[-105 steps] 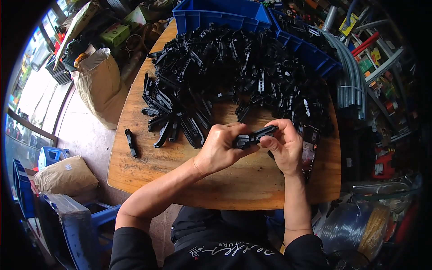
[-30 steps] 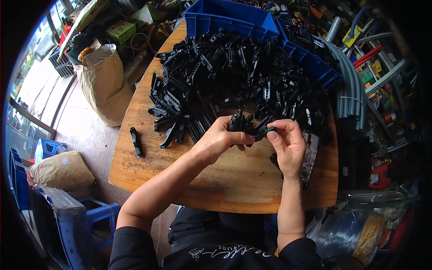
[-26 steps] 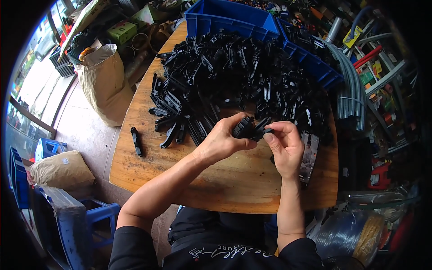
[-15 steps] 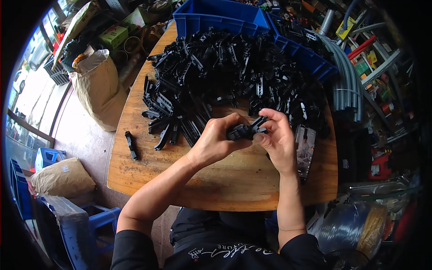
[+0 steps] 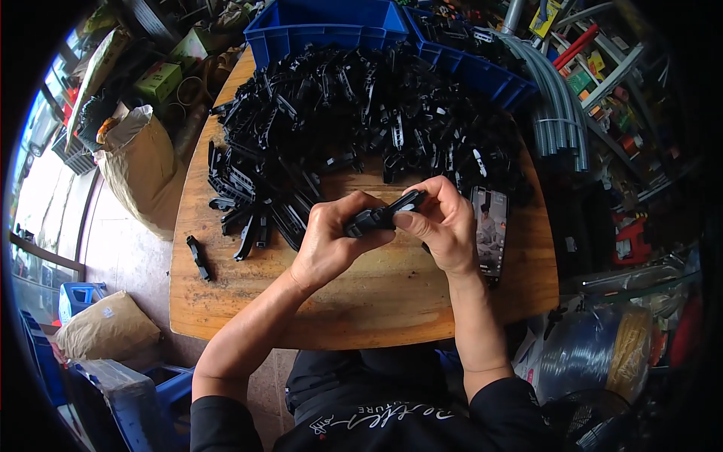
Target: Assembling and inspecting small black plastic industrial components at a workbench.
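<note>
A black plastic part (image 5: 371, 220), long and narrow, is held between my two hands above the near half of the table. My left hand (image 5: 331, 239) wraps round its left end, thumb below and fingers above. At its right end, my right hand (image 5: 446, 226) pinches the raised tip between thumb and fingers. The part slants up to the right; my fingers hide some of it. Beyond my hands spreads a large pile of similar black plastic parts (image 5: 301, 113). One single black part (image 5: 198, 258) lies apart near the table's left edge.
The wooden table (image 5: 376, 301) has a phone (image 5: 489, 233) standing or lying right of my right hand. Blue crates (image 5: 327, 41) sit at the far edge. A brown paper sack (image 5: 139, 166) stands on the floor left; grey tubing (image 5: 561, 139) and shelving are at right.
My right hand has closed in on the part, whose forked right end now looks like one straight bar. The whole view has shifted, so the table sits further left.
</note>
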A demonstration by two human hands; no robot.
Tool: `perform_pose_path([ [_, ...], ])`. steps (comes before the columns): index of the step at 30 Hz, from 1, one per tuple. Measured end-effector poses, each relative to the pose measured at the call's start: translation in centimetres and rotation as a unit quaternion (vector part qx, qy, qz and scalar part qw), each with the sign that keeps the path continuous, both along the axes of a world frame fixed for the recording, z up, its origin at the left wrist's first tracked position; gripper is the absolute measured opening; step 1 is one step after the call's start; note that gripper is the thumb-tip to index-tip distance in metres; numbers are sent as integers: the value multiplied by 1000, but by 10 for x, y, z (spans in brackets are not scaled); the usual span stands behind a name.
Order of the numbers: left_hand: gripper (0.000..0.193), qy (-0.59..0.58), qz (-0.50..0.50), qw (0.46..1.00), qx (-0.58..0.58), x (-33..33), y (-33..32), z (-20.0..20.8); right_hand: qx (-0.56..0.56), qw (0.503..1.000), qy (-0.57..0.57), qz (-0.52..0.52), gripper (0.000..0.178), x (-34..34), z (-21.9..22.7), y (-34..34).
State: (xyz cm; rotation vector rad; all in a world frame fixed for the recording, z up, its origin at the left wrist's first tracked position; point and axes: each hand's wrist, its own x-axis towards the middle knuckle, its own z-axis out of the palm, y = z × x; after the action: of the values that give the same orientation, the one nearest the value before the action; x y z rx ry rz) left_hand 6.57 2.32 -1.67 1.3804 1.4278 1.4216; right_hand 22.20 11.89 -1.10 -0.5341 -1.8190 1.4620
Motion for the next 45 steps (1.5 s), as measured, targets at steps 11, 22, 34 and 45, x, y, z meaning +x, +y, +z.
perform_pose_path([
  [11,17,-175,-39,982,-63,3,-1,2,-42,998,12,42,25,1,2,0],
  [22,28,-508,21,857,-89,14,12,-28,249,962,-73,-82,47,-33,-31,-26],
  [34,57,-101,-62,989,-84,-8,13,-19,-297,950,86,40,38,-3,-6,20],
  [45,50,509,88,856,23,-34,35,-35,-266,924,158,-224,29,-80,112,385],
])
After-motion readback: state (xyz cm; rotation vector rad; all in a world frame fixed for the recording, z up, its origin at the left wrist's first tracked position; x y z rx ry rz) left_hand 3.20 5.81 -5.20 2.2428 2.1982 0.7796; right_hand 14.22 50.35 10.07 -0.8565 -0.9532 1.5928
